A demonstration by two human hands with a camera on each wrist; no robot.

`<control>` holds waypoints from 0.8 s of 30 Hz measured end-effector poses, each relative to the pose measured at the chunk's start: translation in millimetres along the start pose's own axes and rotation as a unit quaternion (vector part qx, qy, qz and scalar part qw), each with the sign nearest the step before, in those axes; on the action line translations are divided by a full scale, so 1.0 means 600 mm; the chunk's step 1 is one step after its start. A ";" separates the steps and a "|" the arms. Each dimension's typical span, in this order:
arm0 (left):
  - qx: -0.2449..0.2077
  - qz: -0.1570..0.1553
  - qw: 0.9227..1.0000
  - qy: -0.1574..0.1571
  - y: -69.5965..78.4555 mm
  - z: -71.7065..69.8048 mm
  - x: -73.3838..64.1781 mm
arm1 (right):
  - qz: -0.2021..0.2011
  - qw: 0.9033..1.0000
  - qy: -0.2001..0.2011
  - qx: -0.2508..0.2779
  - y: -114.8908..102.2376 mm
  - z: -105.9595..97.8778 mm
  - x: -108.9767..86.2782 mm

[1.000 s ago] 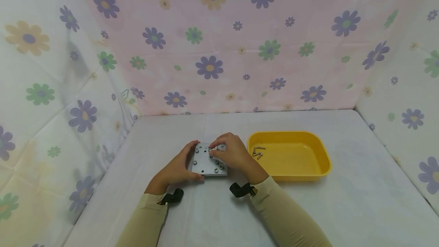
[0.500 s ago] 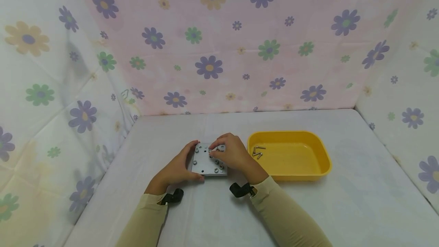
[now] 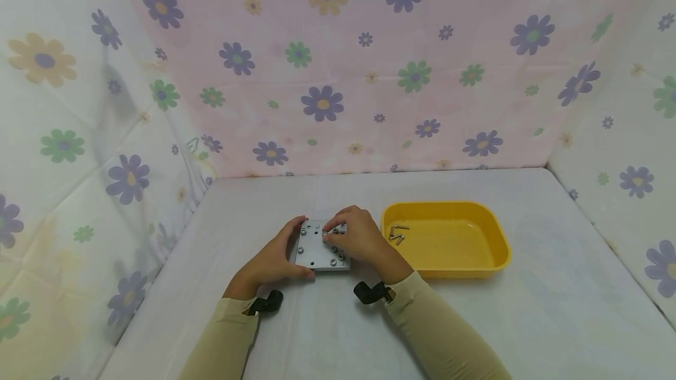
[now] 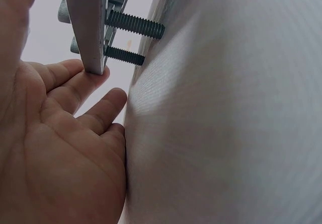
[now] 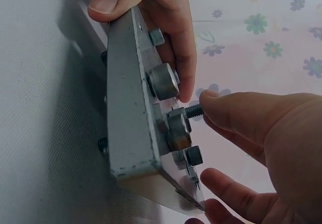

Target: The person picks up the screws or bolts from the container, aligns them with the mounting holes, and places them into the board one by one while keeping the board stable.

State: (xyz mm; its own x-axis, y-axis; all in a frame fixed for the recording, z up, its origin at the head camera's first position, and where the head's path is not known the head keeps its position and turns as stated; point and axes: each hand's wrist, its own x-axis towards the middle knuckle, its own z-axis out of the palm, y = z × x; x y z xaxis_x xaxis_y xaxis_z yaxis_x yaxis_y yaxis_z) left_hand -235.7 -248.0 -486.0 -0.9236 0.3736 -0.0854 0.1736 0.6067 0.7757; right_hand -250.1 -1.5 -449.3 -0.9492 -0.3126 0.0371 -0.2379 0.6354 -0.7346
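A grey metal plate (image 3: 317,257) stands slightly above the white table on the threaded ends of its bolts (image 4: 136,25). My left hand (image 3: 271,260) grips its left side, thumb at the near edge and fingers at the far edge. Over the plate's upper middle, my right hand (image 3: 359,236) pinches a bolt between thumb and index finger. In the right wrist view this bolt's threaded shank (image 5: 193,112) shows between the plate and the thumb tip; its head is hidden in the fingers. Several socket-head bolts (image 5: 163,81) of different sizes sit in the plate, among open holes.
A yellow tray (image 3: 449,271) stands on the table (image 3: 317,333) just right of the right hand. Several loose bolts (image 3: 397,236) lie at its left end. Flower-patterned cloth (image 3: 338,75) walls the table at the back and both sides.
The right thumb and index finger have shifted very slightly at the bolt. Plate, left hand and tray stay where they were.
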 end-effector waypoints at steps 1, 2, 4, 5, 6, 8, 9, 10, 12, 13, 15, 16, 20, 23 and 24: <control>-0.001 0.000 1.000 0.000 0.000 0.000 0.000 | 0.001 1.000 0.001 -0.001 0.000 0.000 0.000; -0.001 0.000 1.000 -0.001 0.000 0.000 0.000 | 0.002 1.000 0.001 -0.002 0.000 0.001 0.000; 0.000 -0.001 1.000 -0.001 0.000 0.000 0.000 | 0.004 1.000 0.003 -0.005 0.001 0.002 0.000; 0.001 -0.002 1.000 -0.001 0.001 0.000 0.001 | 0.006 1.000 0.003 -0.007 0.001 0.003 0.000; 0.003 -0.003 1.000 -0.001 0.001 0.000 0.000 | 0.007 1.000 0.003 -0.008 0.001 0.003 0.000; 0.005 -0.004 1.000 -0.002 0.001 0.000 0.000 | 0.009 1.000 0.003 -0.010 0.002 0.004 0.000; 0.006 -0.005 1.000 -0.002 0.001 0.000 0.000 | 0.010 1.000 0.003 -0.011 0.002 0.005 0.000; 0.007 -0.006 1.000 -0.002 0.001 0.000 0.000 | 0.010 1.000 0.003 -0.012 0.002 0.005 0.000; 0.005 -0.008 1.000 -0.003 0.001 0.000 0.000 | 0.010 1.000 0.004 -0.016 0.002 0.006 0.001; 0.004 -0.009 1.000 -0.003 0.001 0.000 0.001 | 0.009 1.000 0.005 -0.018 0.002 0.007 0.001; 0.001 -0.009 1.000 -0.003 0.000 0.001 0.001 | 0.008 1.000 0.006 -0.022 0.003 0.008 0.001; 0.000 -0.009 1.000 -0.003 0.000 0.001 0.001 | 0.007 1.000 0.007 -0.025 0.003 0.009 0.001; 0.000 -0.006 1.000 -0.003 -0.002 0.002 0.002 | 0.005 0.999 0.009 -0.034 0.004 0.012 0.002; -0.001 -0.008 1.000 -0.003 -0.002 0.002 0.003 | 0.003 0.999 0.011 -0.035 0.004 0.013 0.002; -0.001 -0.008 1.000 -0.003 -0.003 0.002 0.002 | 0.002 0.999 0.012 -0.035 0.004 0.013 0.001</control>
State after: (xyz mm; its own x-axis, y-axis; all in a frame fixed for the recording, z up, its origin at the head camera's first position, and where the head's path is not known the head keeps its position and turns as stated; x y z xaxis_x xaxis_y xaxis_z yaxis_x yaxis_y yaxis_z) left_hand -236.8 -247.4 -488.1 -0.9243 0.3676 -0.1021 0.1577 0.6118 0.7751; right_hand -249.8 -5.7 -456.4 -0.9545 -0.2937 0.0512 -0.2473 0.6843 -0.6860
